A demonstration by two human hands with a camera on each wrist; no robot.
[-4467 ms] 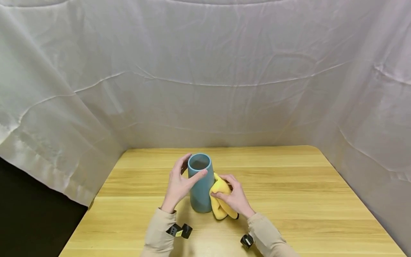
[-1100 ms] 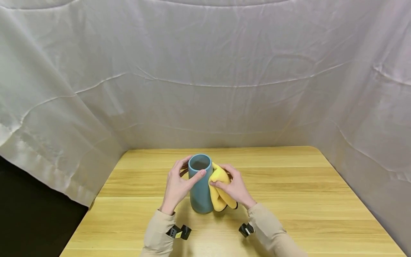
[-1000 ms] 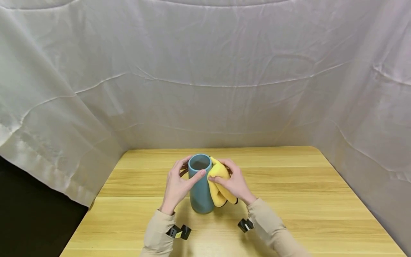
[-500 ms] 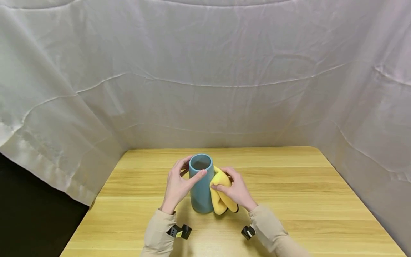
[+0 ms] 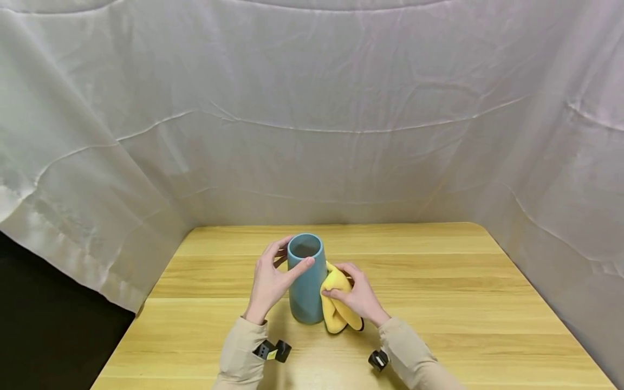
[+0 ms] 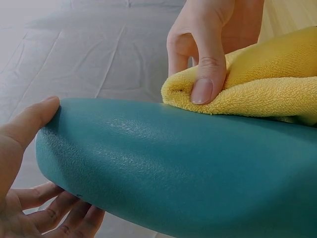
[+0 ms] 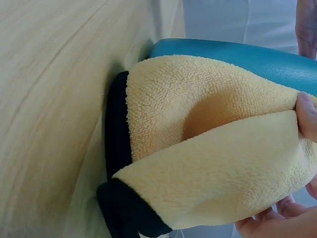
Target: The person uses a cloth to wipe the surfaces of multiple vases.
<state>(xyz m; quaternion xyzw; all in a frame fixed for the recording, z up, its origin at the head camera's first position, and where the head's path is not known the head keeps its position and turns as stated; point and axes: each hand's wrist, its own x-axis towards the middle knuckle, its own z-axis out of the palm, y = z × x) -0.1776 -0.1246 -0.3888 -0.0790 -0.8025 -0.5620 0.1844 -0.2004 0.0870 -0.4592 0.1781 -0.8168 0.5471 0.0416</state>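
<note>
A tall blue-green vase [image 5: 306, 292], open at the top, stands upright on the wooden table. My left hand [image 5: 270, 281] grips it near the rim, thumb at the front and fingers round the far left side. In my right hand [image 5: 359, 295] is a folded yellow towel [image 5: 336, 303] with dark edging, pinched between thumb and fingers. It lies against the vase's right side. The left wrist view shows the towel [image 6: 267, 74] touching the vase wall [image 6: 163, 153] beside the right thumb. Dark trim [image 7: 116, 124] hangs close to the table in the right wrist view.
The pale wooden table [image 5: 463, 303] extends on both sides of the vase. Grey-white curtains [image 5: 312, 108] hang behind it and at left and right. A dark area [image 5: 53, 314] lies beyond the table's left edge. Small black devices [image 5: 273, 351] are strapped at both wrists.
My right hand moved the towel up along the vase's right side, then back down to a lower spot. The left hand keeps its hold, and the vase stays almost in place.
</note>
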